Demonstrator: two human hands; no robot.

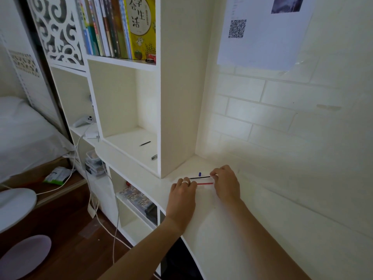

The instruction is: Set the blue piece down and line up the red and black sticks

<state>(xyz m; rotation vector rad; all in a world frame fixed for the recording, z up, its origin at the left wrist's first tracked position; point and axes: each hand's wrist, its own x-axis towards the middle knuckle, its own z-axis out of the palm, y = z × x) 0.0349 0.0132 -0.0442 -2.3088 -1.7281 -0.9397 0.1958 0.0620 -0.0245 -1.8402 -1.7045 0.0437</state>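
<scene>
On the white desk top (242, 229) a thin black stick (199, 177) and a thin red stick (204, 183) lie side by side, stretched between my two hands. My left hand (182, 194) has its fingertips on their left ends, a ring on one finger. My right hand (225, 183) has curled fingers at their right ends. A small blue piece (199, 174) lies just behind the black stick. Whether each hand pinches one stick or both is hidden by the fingers.
A white bookshelf (175, 98) stands just left of the hands, with two pens (145, 143) in its open cubby and books (121, 27) above. The brick-patterned wall (282, 118) is close behind. Cables (88, 178) hang at the left over the wooden floor.
</scene>
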